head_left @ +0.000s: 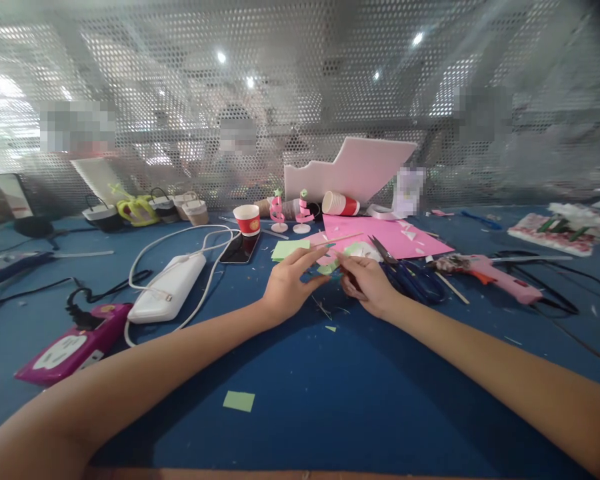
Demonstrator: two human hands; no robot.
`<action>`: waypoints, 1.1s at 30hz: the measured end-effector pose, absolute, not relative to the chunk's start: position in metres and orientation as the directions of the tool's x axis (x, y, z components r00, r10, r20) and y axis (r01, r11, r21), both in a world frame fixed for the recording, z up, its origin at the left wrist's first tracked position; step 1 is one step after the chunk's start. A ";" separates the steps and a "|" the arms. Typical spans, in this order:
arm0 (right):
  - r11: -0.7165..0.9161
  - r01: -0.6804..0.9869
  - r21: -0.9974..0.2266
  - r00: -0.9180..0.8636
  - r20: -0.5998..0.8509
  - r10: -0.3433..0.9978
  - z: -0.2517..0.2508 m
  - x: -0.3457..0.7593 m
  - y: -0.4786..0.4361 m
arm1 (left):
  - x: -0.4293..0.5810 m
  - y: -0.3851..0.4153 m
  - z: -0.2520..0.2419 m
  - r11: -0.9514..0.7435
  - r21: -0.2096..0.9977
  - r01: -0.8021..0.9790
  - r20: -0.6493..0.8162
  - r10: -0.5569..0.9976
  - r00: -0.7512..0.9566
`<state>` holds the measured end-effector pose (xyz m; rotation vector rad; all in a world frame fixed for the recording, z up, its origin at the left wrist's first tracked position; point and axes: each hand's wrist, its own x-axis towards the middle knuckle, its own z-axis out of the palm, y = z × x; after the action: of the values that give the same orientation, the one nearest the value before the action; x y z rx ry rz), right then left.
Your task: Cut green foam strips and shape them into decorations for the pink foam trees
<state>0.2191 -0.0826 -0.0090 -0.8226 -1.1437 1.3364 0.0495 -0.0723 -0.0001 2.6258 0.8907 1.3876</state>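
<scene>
My left hand (293,281) is over the middle of the blue table, thumb and index finger spread apart. A small teal bit shows at its fingertips. Close beside it, my right hand (367,283) is closed in a pinch; what sits between its fingertips is too small to name. Pale green paper pieces (327,269) lie between and behind the hands. A thin wooden stick (343,238) lies just past the left fingertips. Behind the left hand rests a stack of green paper (291,249). Dark-handled scissors (415,280) lie right of my right hand, near pink paper (420,241).
At right lies a pink glue gun (505,280). Two pink spiral ornaments (303,215) stand behind, beside a red paper cup (247,220). A phone (240,248), white power bank (167,290) with cable and purple power strip (75,347) occupy the left. A green scrap (239,401) lies in front.
</scene>
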 end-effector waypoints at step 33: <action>0.130 -0.404 -0.905 0.013 0.136 0.991 -0.007 0.220 -0.082 | 0.046 -0.057 0.003 -0.508 0.860 -0.042 0.504 0.835 0.221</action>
<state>0.2203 -0.0823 -0.0070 -0.7969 -0.9712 1.2895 0.0462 -0.0571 0.0032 1.7013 0.7470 1.3923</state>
